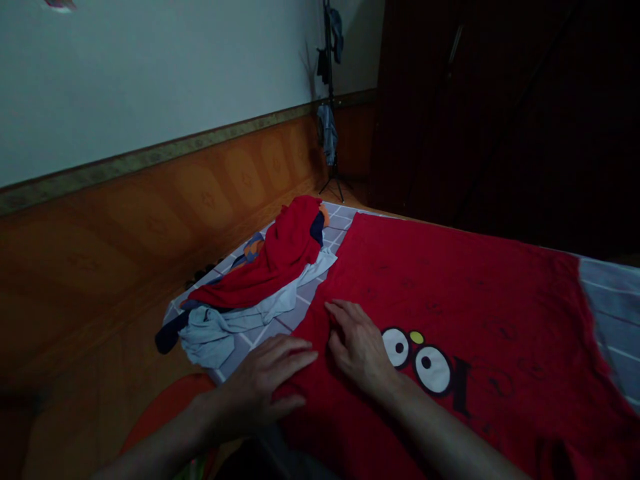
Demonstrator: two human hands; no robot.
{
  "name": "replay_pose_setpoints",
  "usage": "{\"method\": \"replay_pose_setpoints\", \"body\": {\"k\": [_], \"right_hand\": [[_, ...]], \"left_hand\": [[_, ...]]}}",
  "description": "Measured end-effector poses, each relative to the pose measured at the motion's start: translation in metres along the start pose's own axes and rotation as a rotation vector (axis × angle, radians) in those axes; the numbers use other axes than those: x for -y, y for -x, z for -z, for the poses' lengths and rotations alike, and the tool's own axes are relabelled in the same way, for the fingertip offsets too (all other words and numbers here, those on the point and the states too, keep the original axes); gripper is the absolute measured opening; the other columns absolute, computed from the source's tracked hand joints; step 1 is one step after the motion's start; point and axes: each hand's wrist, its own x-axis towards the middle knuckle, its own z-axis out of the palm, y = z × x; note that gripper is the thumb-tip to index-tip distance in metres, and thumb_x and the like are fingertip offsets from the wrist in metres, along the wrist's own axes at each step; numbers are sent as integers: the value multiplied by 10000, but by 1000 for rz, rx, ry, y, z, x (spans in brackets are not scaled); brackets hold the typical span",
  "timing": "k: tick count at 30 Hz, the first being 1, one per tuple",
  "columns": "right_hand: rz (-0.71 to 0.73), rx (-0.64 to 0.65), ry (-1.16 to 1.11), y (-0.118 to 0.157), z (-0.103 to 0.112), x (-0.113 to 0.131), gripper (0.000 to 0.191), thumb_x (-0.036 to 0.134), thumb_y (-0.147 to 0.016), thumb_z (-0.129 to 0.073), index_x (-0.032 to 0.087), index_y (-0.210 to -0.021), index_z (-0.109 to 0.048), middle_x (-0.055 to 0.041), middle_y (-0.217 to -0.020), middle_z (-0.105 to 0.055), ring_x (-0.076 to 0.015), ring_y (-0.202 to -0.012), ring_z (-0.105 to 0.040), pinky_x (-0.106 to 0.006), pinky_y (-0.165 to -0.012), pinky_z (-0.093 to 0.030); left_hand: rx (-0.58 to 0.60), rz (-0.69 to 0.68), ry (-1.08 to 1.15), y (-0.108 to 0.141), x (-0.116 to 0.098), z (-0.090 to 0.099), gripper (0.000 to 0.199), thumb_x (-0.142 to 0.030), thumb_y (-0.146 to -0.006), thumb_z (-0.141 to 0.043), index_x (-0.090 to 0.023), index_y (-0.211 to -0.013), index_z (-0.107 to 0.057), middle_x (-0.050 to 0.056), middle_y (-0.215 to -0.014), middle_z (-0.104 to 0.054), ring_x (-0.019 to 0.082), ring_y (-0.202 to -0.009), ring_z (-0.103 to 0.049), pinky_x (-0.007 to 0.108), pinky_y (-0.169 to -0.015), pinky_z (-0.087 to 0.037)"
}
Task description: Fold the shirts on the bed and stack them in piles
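A large red cloth (470, 280) with printed cartoon eyes lies spread out over the grid-patterned bed or table. It looks like a garment, though its full outline runs out of view. My right hand (357, 343) rests over its left part, beside the printed eyes, fingers loosely bent and apart. Just to the left, my left hand (273, 377) hovers at the cloth's left edge, thumb and fingers spread with nothing between them. Whether either hand touches the fabric is hard to tell in the dim light.
On the far left corner lies a heap of clothes (285, 250) in red, light blue and navy. A coat stand (330, 100) holds hanging garments near the dark wardrobe (480, 113). An orange-red rounded object (167, 403), perhaps a stool, stands below the left edge.
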Motion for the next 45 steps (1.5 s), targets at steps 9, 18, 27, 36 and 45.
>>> {"method": "replay_pose_setpoints", "body": {"k": [9, 18, 27, 36, 45], "right_hand": [[80, 67, 72, -5, -3, 0, 595, 102, -760, -428, 173, -1347, -488, -141, -1304, -492, -265, -1147, -456, -436, -970, -386], [-37, 96, -165, -11, 5, 2, 384, 316, -870, -470, 131, -1153, -653, -137, -1218, -585, -269, -1158, -466, -439, -984, -372], [2, 51, -148, -9, 10, 12, 255, 218, -827, -547, 121, -1022, -680, -107, -1012, -617, -232, -991, -502, -376, -874, -446], [95, 88, 230, 3, 0, 10, 385, 252, -846, -503, 98, -1186, -600, -192, -1362, -432, -360, -1337, -250, -500, -1058, -311], [320, 290, 177, 11, 2, 18, 606, 424, -926, -430, 67, -1411, -364, -186, -1492, -275, -299, -1407, -117, -472, -1148, -150]], "left_hand": [[-51, 112, -99, 22, 25, -9, 508, -27, -735, -443, -213, -1205, -499, 99, -1192, -542, 211, -1081, -549, 332, -887, -485], [-187, 153, 18, 27, 34, -7, 225, -59, -807, -378, -200, -913, -517, 47, -900, -598, 162, -836, -597, 253, -722, -475], [-155, 179, 7, 37, 37, -8, 275, -43, -814, -332, -197, -907, -540, 39, -866, -551, 145, -786, -575, 237, -677, -458], [280, 378, -88, 26, 30, 13, 281, -67, -772, -427, -223, -970, -551, 32, -945, -610, 183, -847, -613, 294, -728, -456], [120, 14, -96, -65, 19, 51, 290, -233, -963, -342, -188, -1155, -554, 71, -1180, -590, 177, -1118, -522, 318, -990, -395]]}}
